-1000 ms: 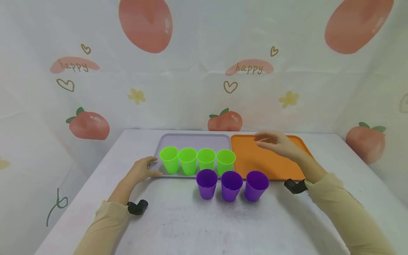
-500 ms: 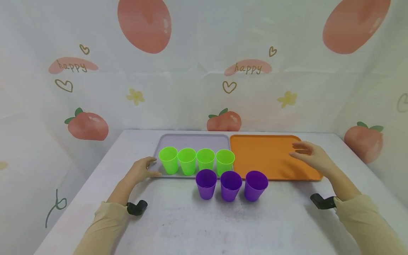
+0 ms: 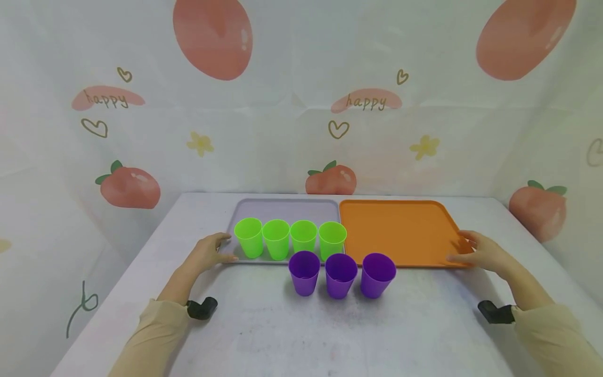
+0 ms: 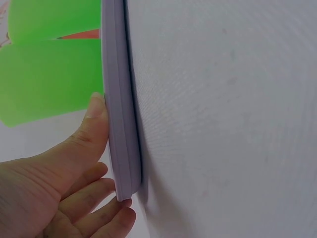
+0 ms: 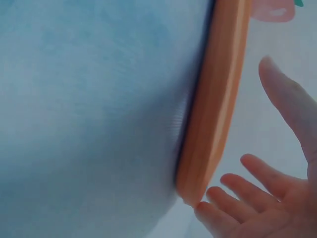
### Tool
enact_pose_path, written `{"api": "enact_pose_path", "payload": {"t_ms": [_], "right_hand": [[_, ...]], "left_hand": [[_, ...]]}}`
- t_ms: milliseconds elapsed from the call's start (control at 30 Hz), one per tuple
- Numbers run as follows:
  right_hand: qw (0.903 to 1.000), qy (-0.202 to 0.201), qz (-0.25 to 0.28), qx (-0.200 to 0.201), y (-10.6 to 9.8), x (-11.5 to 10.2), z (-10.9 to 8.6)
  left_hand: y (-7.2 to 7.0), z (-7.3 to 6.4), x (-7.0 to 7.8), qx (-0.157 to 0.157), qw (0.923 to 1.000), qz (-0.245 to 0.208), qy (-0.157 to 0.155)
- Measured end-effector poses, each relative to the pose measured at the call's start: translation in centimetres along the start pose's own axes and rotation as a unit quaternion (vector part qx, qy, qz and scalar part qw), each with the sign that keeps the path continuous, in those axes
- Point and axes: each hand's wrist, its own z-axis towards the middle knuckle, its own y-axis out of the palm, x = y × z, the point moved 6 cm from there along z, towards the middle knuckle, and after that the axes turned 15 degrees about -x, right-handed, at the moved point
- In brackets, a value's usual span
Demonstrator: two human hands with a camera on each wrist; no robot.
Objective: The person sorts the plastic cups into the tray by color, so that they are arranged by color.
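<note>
My left hand (image 3: 210, 250) grips the left front corner of a grey tray (image 3: 287, 207). In the left wrist view the thumb (image 4: 96, 106) lies on the tray's rim and the fingers curl at its outer edge. Several bright green cups (image 3: 249, 238) stand upright in a row along that tray's front. At the right front corner of an orange tray (image 3: 395, 230) is my right hand (image 3: 481, 253), thumb and fingers spread apart. In the right wrist view its fingertips (image 5: 203, 206) come close to the orange edge; contact is hard to tell.
Three purple cups (image 3: 339, 276) stand in a row on the white table (image 3: 301, 335), just in front of the trays. The trays sit side by side. A printed cloth (image 3: 264, 146) hangs behind the table.
My right hand has moved right and down from above the orange tray to its right front corner. The left hand, trays and cups stay in place.
</note>
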Motion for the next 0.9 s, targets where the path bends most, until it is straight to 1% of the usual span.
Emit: {"api": "enact_pose_path", "payload": {"t_ms": [133, 233, 333, 367, 433, 533, 600, 700, 800, 900], "right_hand": [[0.9998, 0.01, -0.014, 0.007, 0.2, 0.3, 0.0], [0.9996, 0.009, -0.02, 0.016, 0.3, 0.4, 0.0], [0.9994, 0.009, -0.025, 0.023, 0.4, 0.4, 0.0], [0.9993, 0.009, -0.025, 0.024, 0.4, 0.4, 0.0], [0.9993, 0.012, -0.025, 0.024, 0.5, 0.3, 0.0], [0.9994, 0.02, -0.022, 0.018, 0.6, 0.4, 0.0], [0.9994, 0.027, -0.02, 0.013, 0.6, 0.4, -0.1], [0.9992, 0.032, -0.021, 0.008, 0.5, 0.3, -0.1], [0.9991, 0.036, -0.021, 0.006, 0.5, 0.3, 0.0], [0.9991, 0.039, -0.019, 0.006, 0.5, 0.3, 0.0]], "left_hand": [[0.0, 0.0, 0.0, 0.001, 1.0, 0.002, 0.004], [-0.1, -0.1, 0.1, 0.0, 0.9999, 0.006, 0.009], [-0.6, -0.4, 0.3, -0.002, 0.9998, -0.003, 0.021], [-0.8, -0.6, 0.5, 0.002, 0.9996, -0.005, 0.028], [-1.5, -1.2, 0.9, 0.016, 0.9989, -0.007, 0.044], [-2.9, -2.4, 1.8, 0.051, 0.9965, -0.001, 0.065], [-3.8, -3.2, 2.4, 0.077, 0.9946, 0.002, 0.07], [-4.8, -4.3, 3.3, 0.106, 0.9915, -0.009, 0.075], [-5.1, -5.2, 4.6, 0.125, 0.9878, -0.023, 0.09], [-4.7, -5.6, 6.6, 0.128, 0.9838, -0.031, 0.121]]}}
